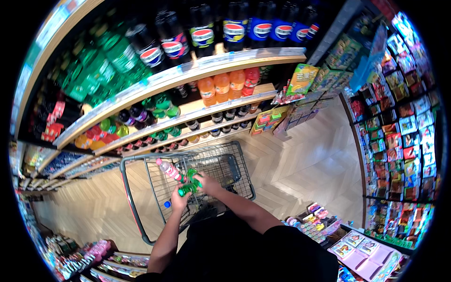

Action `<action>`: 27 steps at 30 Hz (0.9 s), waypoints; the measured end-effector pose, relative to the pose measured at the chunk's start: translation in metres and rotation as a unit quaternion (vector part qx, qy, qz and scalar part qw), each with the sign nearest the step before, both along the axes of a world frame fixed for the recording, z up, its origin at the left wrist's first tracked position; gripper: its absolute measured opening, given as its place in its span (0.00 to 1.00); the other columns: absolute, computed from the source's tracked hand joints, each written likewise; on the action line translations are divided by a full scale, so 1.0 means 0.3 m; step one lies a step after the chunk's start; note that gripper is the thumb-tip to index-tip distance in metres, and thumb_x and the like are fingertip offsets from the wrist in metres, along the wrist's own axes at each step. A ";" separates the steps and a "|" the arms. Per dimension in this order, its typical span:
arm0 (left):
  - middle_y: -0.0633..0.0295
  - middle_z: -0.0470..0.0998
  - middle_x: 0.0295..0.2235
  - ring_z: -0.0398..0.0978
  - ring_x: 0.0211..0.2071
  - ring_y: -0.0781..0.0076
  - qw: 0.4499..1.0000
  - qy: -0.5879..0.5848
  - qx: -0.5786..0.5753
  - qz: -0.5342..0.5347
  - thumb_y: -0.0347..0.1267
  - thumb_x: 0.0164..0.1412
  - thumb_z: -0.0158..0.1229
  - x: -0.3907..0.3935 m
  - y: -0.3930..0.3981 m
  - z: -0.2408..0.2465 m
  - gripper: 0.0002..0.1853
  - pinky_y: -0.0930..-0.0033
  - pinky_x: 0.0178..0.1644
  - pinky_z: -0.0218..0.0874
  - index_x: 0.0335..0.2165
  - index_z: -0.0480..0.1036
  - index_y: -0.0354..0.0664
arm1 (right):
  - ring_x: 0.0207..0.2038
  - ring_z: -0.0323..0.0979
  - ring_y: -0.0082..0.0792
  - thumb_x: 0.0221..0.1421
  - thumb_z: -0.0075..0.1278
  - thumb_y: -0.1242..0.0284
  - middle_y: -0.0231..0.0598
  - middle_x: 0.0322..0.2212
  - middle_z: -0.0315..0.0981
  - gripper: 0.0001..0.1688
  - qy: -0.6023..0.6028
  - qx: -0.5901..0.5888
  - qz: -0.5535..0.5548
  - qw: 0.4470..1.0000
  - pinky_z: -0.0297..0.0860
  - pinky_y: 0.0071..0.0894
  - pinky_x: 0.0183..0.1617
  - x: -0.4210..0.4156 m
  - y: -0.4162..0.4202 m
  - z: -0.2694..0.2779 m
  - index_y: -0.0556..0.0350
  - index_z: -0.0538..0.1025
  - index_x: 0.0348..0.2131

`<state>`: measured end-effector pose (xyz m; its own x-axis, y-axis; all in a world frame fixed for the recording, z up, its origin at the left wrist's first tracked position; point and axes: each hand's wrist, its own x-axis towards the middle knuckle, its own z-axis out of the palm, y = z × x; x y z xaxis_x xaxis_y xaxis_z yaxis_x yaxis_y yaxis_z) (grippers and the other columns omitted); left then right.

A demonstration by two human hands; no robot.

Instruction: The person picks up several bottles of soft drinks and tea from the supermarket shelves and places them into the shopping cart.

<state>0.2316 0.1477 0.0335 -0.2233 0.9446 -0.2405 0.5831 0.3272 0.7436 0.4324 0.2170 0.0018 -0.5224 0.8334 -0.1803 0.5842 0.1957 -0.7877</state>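
Over the wire shopping cart (211, 155), my left hand (179, 199) grips a green plastic bottle (186, 189) near its lower left end. My right hand (208, 184) is closed on green plastic as well, at the upper right; whether this is the same bottle or a second one I cannot tell. A bottle with a pink cap and pink label (171, 170) lies slanted in the cart, just beyond my hands. Near my left wrist shows a blue cap (167, 204); the rest of that item is hidden.
The cart's handle (127, 190) is at the left. Ahead, a wooden shelf (211, 61) holds cola, green and orange soda bottles. Racks of packaged snacks (405, 141) line the right. A display with small packs (317, 225) stands at lower right, and more shelves (123, 261) at lower left.
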 end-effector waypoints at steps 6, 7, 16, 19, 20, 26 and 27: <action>0.54 0.82 0.39 0.80 0.40 0.62 0.999 0.007 -0.045 0.008 0.29 0.43 0.78 -0.009 -0.043 -0.033 0.34 0.62 0.47 0.70 0.50 0.73 0.40 | 0.45 0.76 0.56 0.43 0.65 0.67 0.52 0.47 0.72 0.34 0.051 -0.019 -0.060 0.997 0.74 0.50 0.48 0.033 0.050 0.012 0.42 0.74 0.52; 0.54 0.82 0.39 0.80 0.40 0.62 0.998 0.015 -0.053 0.003 0.29 0.42 0.78 -0.015 -0.043 -0.051 0.34 0.62 0.47 0.70 0.50 0.72 0.40 | 0.44 0.76 0.55 0.42 0.66 0.65 0.51 0.47 0.73 0.34 0.038 -0.008 -0.067 0.997 0.75 0.49 0.48 0.052 0.057 0.047 0.43 0.75 0.51; 0.55 0.82 0.38 0.81 0.38 0.61 0.994 0.016 -0.106 0.006 0.31 0.40 0.79 -0.042 -0.021 -0.085 0.33 0.62 0.45 0.70 0.47 0.72 0.42 | 0.37 0.79 0.49 0.39 0.67 0.59 0.45 0.35 0.79 0.30 0.136 0.061 -0.268 0.952 0.76 0.43 0.44 0.358 0.206 0.427 0.50 0.77 0.43; 0.55 0.82 0.37 0.81 0.39 0.61 0.994 0.034 -0.108 -0.002 0.32 0.41 0.79 -0.005 -0.004 -0.031 0.33 0.62 0.45 0.71 0.46 0.72 0.42 | 0.35 0.78 0.49 0.41 0.67 0.58 0.45 0.31 0.77 0.25 0.185 0.135 -0.350 0.908 0.74 0.46 0.40 0.546 0.367 0.565 0.51 0.76 0.36; 0.54 0.82 0.37 0.81 0.38 0.60 0.994 0.038 -0.099 -0.003 0.32 0.42 0.79 -0.017 -0.015 -0.046 0.32 0.61 0.45 0.71 0.46 0.71 0.42 | 0.34 0.78 0.49 0.41 0.67 0.58 0.45 0.30 0.77 0.24 0.154 0.164 -0.368 0.902 0.74 0.47 0.40 0.602 0.426 0.623 0.51 0.76 0.35; 0.54 0.82 0.38 0.81 0.39 0.59 0.995 0.057 -0.081 0.003 0.31 0.41 0.78 0.001 -0.015 -0.025 0.33 0.60 0.45 0.70 0.47 0.72 0.42 | 0.34 0.77 0.52 0.43 0.66 0.57 0.46 0.30 0.75 0.27 -0.040 0.344 -0.388 0.854 0.74 0.50 0.39 0.879 0.752 0.837 0.54 0.76 0.38; 0.54 0.82 0.39 0.81 0.40 0.59 0.995 0.061 -0.077 0.004 0.31 0.41 0.78 0.005 -0.014 -0.027 0.33 0.60 0.45 0.70 0.47 0.72 0.42 | 0.34 0.77 0.53 0.43 0.66 0.57 0.47 0.31 0.74 0.28 -0.045 0.372 -0.392 0.840 0.74 0.50 0.38 0.899 0.790 0.854 0.55 0.76 0.39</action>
<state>0.2330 0.1435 0.0255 -0.2675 0.8964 -0.3534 0.6625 0.4374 0.6081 0.7022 0.4539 0.2582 0.2267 0.8145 0.5341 0.8140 0.1427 -0.5631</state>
